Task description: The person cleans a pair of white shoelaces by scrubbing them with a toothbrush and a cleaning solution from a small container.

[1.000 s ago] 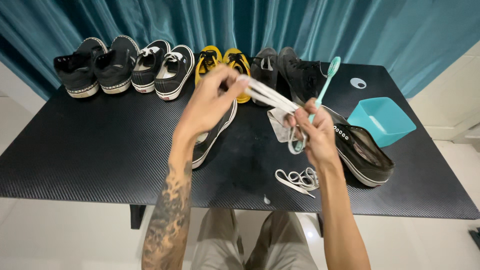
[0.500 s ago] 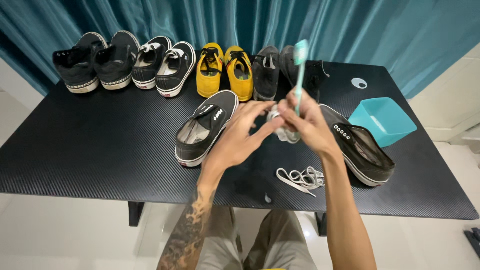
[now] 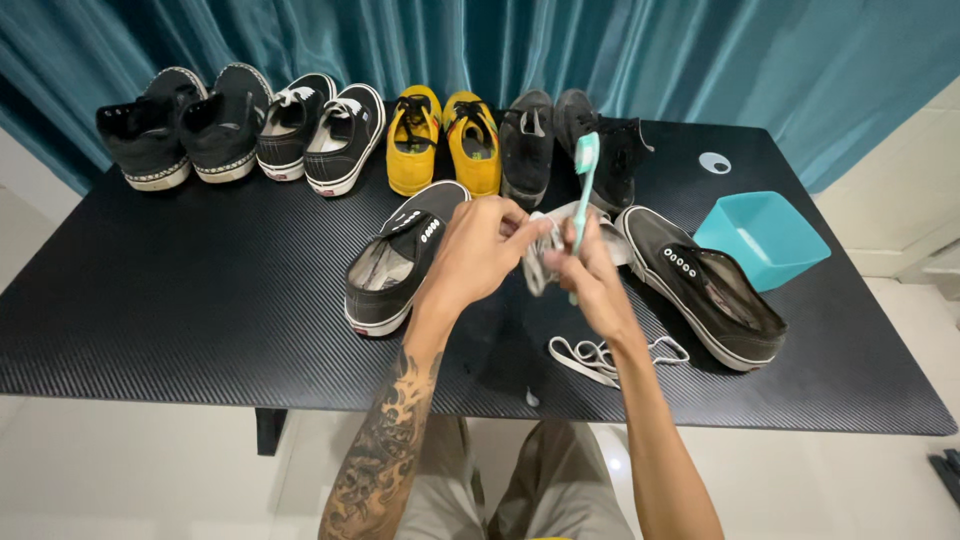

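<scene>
both hands meet above the table's middle: left hand pinches the bunched white lace, right hand is closed on that lace and a teal toothbrush pointing to 12 o'clock. a second ago the lace was stretched taut between them; now it's gathered, suggesting scrubbing close up. spare lace lies at 5 o'clock. black table, teal curtain behind.

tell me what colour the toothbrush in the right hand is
Teal, a light blue-green; the toothbrush sticks up from the right hand, clearest in the head view.
</scene>
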